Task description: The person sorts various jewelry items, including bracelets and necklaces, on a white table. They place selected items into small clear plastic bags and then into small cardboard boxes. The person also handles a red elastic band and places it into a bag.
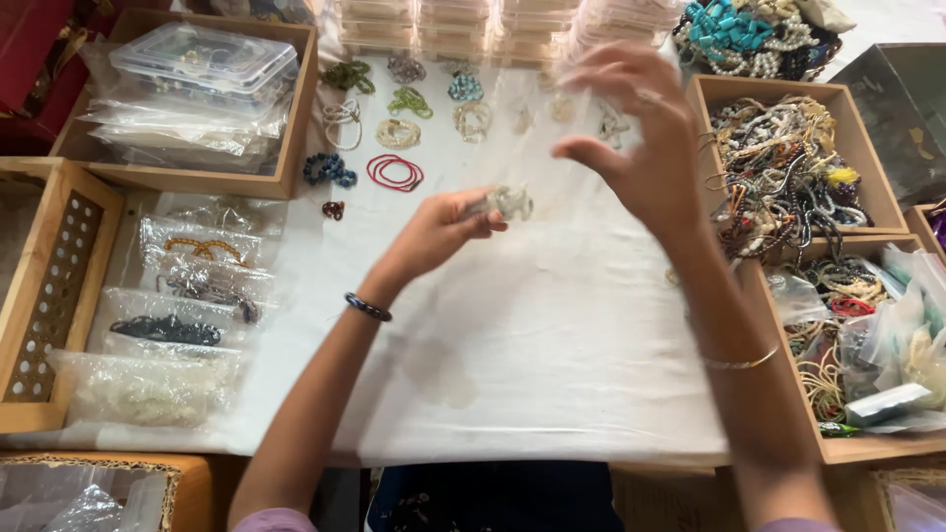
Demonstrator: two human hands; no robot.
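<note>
**Pale bead bracelet pinched over the white cloth**

Your left hand [443,229] pinches a small pale bead bracelet [509,202] between thumb and fingertips, held above the white cloth [532,335] near the middle of the table. A dark bangle [368,307] sits on that wrist.

Just right of the grip, your right hand [636,138] is raised with its fingers spread and curled. A clear plastic bag [552,128] shows as a blur against it; you cannot tell whether the fingers truly grasp it. A thin gold bangle [739,363] rings that wrist.

Beyond the grip, loose bracelets lie in rows on the cloth: red bangles [395,172], a dark blue bead bracelet [328,168], green bead bracelets [409,101], and paler ones further back. Behind them stands a row of clear plastic boxes [463,25].

Left of the grip, bagged bracelets [202,286] lie in a column. Further left sits a wooden tray with drilled holes [49,296]. Up and left, a wooden box [291,128] holds clear cases and bags.

Right of the grip, a wooden tray [705,94] is heaped with mixed bead strands, and a second wooden tray [857,448] nearer you holds bags and cords. A pile of turquoise beads [724,25] lies at the far right corner.

The cloth is creased and faintly stained below the grip.
</note>
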